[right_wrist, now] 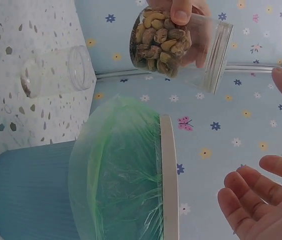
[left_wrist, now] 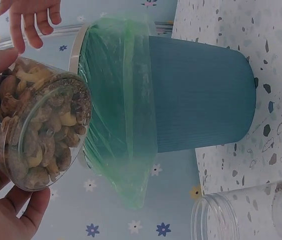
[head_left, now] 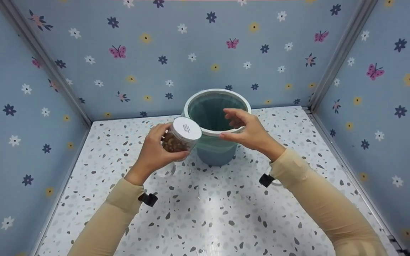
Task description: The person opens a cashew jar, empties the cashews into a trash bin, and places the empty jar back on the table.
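Observation:
My left hand (head_left: 153, 149) grips a clear jar (right_wrist: 163, 42), partly filled with mixed nuts, its fingers and thumb around the side. On the jar's top is a white disc (head_left: 187, 128) with small printed text. The jar hangs beside the near left rim of a blue bin (left_wrist: 200, 95). My right hand (head_left: 249, 129) is over the bin's right rim, fingers loosely bent and thumb apart, with nothing held. A green plastic bag (left_wrist: 116, 100) lines the bin, folded over its outside under a white ring (right_wrist: 169, 175).
A second clear jar (right_wrist: 56, 70), lidless, stands on the speckled table (head_left: 205, 213) left of the bin, below my left hand; some brownish residue is at its bottom. Flower-patterned panels (head_left: 190, 42) enclose the table at the back and both sides.

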`<state>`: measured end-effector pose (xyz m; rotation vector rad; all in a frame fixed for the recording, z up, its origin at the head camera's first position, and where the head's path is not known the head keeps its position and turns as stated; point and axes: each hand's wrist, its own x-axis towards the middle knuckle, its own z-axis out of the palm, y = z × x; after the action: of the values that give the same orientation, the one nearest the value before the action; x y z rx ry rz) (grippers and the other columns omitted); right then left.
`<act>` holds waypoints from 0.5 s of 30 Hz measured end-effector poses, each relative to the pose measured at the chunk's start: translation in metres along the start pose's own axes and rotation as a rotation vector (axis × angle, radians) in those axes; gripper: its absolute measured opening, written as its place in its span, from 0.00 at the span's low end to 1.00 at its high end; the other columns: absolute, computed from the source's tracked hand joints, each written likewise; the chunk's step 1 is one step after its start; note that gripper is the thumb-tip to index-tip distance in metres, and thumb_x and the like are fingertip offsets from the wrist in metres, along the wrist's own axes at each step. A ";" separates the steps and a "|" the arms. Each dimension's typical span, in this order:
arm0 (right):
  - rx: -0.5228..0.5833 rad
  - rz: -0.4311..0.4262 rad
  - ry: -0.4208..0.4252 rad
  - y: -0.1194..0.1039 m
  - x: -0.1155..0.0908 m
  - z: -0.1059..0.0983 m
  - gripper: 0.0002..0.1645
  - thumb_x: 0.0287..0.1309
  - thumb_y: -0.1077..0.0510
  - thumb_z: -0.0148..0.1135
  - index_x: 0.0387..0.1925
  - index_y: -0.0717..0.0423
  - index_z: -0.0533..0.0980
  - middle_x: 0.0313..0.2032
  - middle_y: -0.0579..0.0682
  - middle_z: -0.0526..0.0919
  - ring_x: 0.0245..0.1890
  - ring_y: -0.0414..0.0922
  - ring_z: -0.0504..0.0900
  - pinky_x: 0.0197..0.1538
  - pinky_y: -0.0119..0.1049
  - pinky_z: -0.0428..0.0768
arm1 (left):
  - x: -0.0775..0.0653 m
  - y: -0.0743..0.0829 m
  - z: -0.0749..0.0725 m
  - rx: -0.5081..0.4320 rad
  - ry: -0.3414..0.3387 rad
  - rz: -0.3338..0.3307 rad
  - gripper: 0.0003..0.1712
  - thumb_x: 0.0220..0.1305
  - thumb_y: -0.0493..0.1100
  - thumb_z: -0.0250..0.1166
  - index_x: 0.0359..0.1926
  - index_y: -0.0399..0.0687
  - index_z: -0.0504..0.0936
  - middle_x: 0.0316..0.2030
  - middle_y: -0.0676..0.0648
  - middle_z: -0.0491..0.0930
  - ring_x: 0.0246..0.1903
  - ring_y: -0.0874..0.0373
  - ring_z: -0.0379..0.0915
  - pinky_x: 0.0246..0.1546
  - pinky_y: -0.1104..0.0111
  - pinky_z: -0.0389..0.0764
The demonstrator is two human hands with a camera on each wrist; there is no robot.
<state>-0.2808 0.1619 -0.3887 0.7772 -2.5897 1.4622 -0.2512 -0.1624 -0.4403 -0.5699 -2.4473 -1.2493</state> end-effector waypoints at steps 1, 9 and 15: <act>-0.009 -0.010 -0.010 0.000 0.000 0.000 0.48 0.58 0.56 0.83 0.76 0.59 0.72 0.64 0.61 0.81 0.58 0.58 0.81 0.65 0.54 0.82 | 0.000 0.001 0.001 0.002 -0.010 0.002 0.51 0.49 0.50 0.90 0.73 0.45 0.78 0.64 0.41 0.81 0.64 0.45 0.74 0.61 0.44 0.83; -0.063 -0.106 -0.128 0.001 -0.003 0.001 0.49 0.54 0.56 0.86 0.75 0.60 0.74 0.64 0.61 0.81 0.53 0.59 0.82 0.61 0.56 0.84 | -0.003 0.007 0.012 0.017 -0.087 0.010 0.52 0.50 0.52 0.89 0.74 0.47 0.77 0.66 0.43 0.80 0.67 0.44 0.73 0.67 0.41 0.81; -0.099 -0.166 -0.221 0.003 -0.004 0.001 0.49 0.52 0.54 0.87 0.73 0.59 0.75 0.63 0.62 0.82 0.53 0.58 0.82 0.58 0.57 0.85 | -0.004 0.010 0.020 0.028 -0.131 0.037 0.52 0.49 0.52 0.89 0.74 0.48 0.77 0.66 0.44 0.80 0.66 0.45 0.74 0.66 0.44 0.82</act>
<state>-0.2781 0.1638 -0.3931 1.1696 -2.6491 1.2566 -0.2450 -0.1418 -0.4466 -0.7075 -2.5441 -1.1958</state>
